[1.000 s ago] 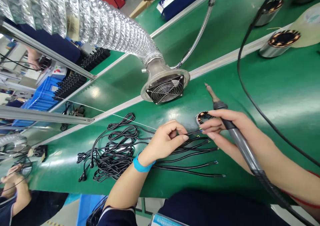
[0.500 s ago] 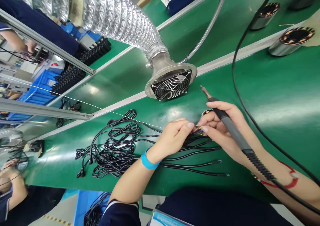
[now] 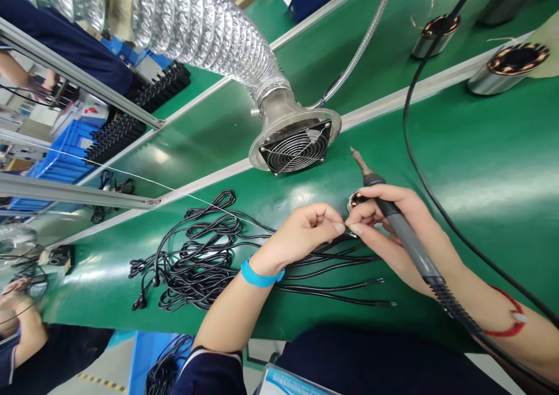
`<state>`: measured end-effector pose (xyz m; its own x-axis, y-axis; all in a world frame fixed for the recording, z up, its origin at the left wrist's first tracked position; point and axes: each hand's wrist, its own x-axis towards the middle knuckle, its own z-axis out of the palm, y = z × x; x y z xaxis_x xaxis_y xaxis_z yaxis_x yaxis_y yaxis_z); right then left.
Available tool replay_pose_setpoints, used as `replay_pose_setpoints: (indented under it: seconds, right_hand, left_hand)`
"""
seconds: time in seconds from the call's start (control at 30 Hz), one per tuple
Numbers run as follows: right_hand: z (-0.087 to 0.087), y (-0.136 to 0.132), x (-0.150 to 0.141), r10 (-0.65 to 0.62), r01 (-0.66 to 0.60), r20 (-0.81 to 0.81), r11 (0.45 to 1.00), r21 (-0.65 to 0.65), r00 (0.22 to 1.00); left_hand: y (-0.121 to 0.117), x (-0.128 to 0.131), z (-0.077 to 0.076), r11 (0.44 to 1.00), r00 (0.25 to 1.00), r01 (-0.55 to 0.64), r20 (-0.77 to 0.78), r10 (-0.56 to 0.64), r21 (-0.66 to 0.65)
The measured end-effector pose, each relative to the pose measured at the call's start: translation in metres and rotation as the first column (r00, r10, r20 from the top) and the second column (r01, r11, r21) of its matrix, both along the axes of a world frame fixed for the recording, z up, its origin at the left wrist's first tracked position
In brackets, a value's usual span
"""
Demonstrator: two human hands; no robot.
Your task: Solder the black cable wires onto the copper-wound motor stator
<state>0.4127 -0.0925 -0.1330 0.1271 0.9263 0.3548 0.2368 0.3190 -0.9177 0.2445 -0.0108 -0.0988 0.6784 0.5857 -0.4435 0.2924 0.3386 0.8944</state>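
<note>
My right hand [image 3: 425,232] grips a soldering iron [image 3: 404,232], its bare tip pointing up and away over the bench. The thumb and fingertips of this same hand also pinch together at small wire ends. Against them my left hand [image 3: 305,232] is closed in a pinch on what looks like a dark cable end, mostly hidden by the fingers. Black power cables [image 3: 205,255] lie bundled under and left of my hands, their stripped ends toward the right. Just behind my right fingertips, a small copper-wound stator [image 3: 351,203] partly shows.
A fume extractor [image 3: 297,150] on a silver flexible duct [image 3: 209,34] hangs beyond my hands. Stators [image 3: 502,71] stand at the upper right. The iron's black cord [image 3: 410,133] loops across the right side. A thin pale wire [image 3: 192,196] stretches in from the left. Co-workers sit left.
My left fingers have shifted slightly right and curled differently, meeting my right fingertips. More of the small stator shows behind. The soldering iron stays in my right hand; the view has shifted a little.
</note>
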Motion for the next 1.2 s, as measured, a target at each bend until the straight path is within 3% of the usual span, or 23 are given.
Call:
replay_pose_setpoints:
  seconds: [0.17, 0.27, 0.47, 0.57, 0.73, 1.0, 1.2]
  right_hand:
    - [0.002, -0.016, 0.018, -0.148, 0.177, 0.199, 0.976, -0.131, 0.969]
    - [0.002, -0.029, 0.026, -0.258, 0.286, 0.325, 0.957, -0.042, 0.910]
    - [-0.021, -0.041, 0.034, -0.417, 0.382, 0.220, 0.906, 0.184, 0.882]
    - [-0.031, -0.041, 0.039, -0.352, 0.311, 0.152, 0.919, 0.241, 0.924]
    - [-0.029, -0.040, 0.040, -0.232, 0.212, 0.138, 0.966, 0.146, 0.963]
    - [-0.021, -0.034, 0.038, -0.178, 0.142, 0.171, 0.969, 0.204, 0.969]
    - [-0.025, -0.037, 0.038, -0.197, 0.166, 0.177, 0.971, 0.175, 0.964]
  left_hand:
    - [0.000, 0.015, -0.017, 0.964, 0.971, -0.221, -0.054, 0.231, 0.149]
    - [-0.002, 0.023, -0.024, 0.935, 0.948, -0.299, -0.055, 0.314, 0.193]
    - [-0.009, 0.035, -0.029, 0.904, 0.932, -0.345, -0.027, 0.363, 0.253]
    - [-0.011, 0.036, -0.032, 0.898, 0.926, -0.358, -0.025, 0.376, 0.256]
    - [-0.012, 0.036, -0.033, 0.888, 0.917, -0.374, -0.036, 0.397, 0.268]
    - [-0.012, 0.036, -0.034, 0.881, 0.916, -0.388, 0.003, 0.402, 0.272]
    - [-0.012, 0.036, -0.034, 0.873, 0.908, -0.396, -0.017, 0.418, 0.285]
